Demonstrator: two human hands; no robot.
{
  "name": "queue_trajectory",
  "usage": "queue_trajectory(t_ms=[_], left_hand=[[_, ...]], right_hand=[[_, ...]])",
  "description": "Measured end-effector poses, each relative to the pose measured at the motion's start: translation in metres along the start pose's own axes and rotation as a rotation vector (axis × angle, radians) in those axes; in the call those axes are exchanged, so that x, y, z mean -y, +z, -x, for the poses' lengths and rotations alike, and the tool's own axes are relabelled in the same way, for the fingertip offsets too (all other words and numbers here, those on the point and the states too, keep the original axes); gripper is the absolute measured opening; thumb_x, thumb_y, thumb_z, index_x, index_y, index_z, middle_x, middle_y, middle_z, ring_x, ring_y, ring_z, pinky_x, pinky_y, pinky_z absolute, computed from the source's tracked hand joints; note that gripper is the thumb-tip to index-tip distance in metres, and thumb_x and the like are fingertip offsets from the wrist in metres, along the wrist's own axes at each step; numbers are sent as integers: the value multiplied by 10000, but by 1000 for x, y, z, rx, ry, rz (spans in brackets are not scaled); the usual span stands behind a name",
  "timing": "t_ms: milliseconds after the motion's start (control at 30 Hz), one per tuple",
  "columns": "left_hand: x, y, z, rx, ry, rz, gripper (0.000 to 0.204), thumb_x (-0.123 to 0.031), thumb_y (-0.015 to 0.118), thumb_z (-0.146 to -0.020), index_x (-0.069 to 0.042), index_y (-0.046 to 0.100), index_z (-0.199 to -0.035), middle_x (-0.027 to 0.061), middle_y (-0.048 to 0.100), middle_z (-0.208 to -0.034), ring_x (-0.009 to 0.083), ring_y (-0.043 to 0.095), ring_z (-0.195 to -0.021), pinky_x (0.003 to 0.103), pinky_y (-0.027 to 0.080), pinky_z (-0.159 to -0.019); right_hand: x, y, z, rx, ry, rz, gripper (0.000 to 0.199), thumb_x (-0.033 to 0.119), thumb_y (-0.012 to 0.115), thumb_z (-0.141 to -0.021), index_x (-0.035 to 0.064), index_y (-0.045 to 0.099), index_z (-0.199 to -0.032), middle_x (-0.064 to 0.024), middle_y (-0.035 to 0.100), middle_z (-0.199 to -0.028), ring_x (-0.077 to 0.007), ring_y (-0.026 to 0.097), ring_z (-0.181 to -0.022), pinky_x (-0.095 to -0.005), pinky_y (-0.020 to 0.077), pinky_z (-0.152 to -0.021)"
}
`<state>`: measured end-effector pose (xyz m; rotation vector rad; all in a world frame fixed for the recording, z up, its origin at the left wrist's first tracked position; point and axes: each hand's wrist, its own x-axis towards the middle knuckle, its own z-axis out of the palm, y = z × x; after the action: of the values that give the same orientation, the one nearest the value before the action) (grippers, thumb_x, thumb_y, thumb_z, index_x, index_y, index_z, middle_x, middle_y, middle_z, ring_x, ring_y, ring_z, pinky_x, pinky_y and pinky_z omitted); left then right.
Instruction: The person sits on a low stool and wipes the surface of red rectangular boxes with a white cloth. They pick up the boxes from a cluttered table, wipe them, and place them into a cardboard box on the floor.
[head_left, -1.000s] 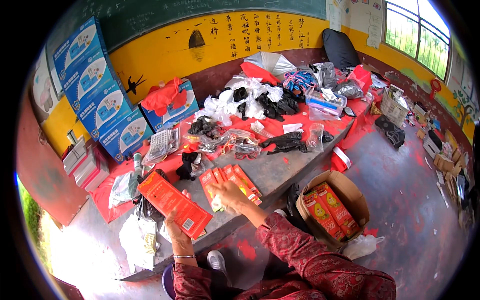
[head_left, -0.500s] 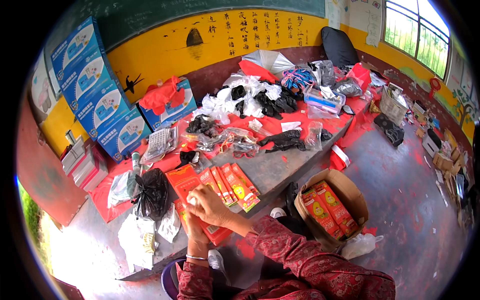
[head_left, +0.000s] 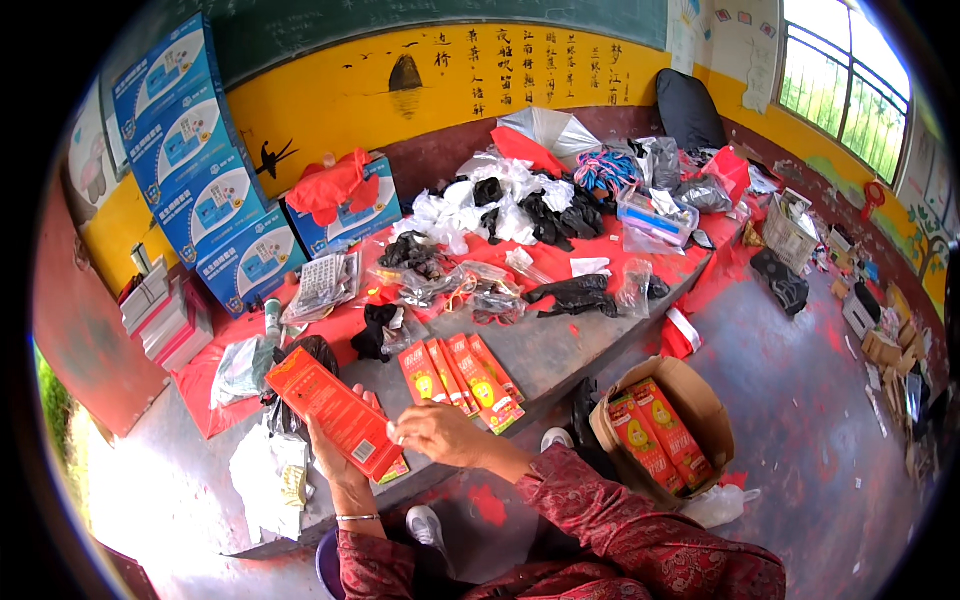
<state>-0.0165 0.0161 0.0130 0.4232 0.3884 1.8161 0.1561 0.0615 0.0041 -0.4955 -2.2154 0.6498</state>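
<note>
In my left hand [head_left: 345, 462] is a long flat red cardboard box [head_left: 330, 408], tilted, its barcode side facing up. The fingers wrap behind it. My right hand [head_left: 445, 434] is just right of the box's lower end, fingers curled together; a small white bit shows at the fingertips, too small to name. Beyond it, several slim red boxes with a yellow cartoon fruit [head_left: 465, 378] lie side by side on the grey ledge. Part of another such box [head_left: 396, 470] shows beneath the held one. A black plastic bag [head_left: 318, 352] is partly hidden behind the held box.
An open brown carton [head_left: 720, 425] with red boxes inside stands on the floor at right. Plastic bags [head_left: 510, 195] and other clutter cover the red cloth on the ledge. Blue boxes [head_left: 205, 165] are stacked at back left. White paper [head_left: 268, 480] lies at the ledge's near left.
My left hand has lifted and turned the red box up toward the left. My right hand has moved off it, a little to the right and down.
</note>
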Motion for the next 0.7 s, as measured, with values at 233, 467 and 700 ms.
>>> queue_trajectory(t_ms=[233, 467, 700], left_hand=[[14, -18, -17, -25, -194, -46, 489, -271, 507, -837, 4, 403, -1227, 205, 531, -1147, 327, 555, -1002, 451, 465, -854], [46, -19, -29, 36, -277, -60, 537, -416, 460, -887, -13, 428, -1239, 197, 554, -1141, 335, 550, -1022, 446, 430, -915], [29, 0, -29, 73, -229, 3, 553, -340, 526, -870, -16, 368, -1289, 223, 434, -1288, 356, 473, -1138, 506, 424, -908]], right_hand=[[8, -21, -14, -300, 527, -412, 189, 204, 555, -832, 20, 593, -815, -105, 598, -687, -219, 606, -695, -326, 465, -659], [9, 15, -9, -107, 9, 78, 172, 227, 610, -761, 57, 584, -766, -73, 543, -855, -259, 589, -723, -365, 487, -648], [-27, -12, -3, -309, 514, 204, 231, 256, 598, -790, 36, 619, -721, -102, 569, -703, -251, 596, -629, -351, 469, -562]])
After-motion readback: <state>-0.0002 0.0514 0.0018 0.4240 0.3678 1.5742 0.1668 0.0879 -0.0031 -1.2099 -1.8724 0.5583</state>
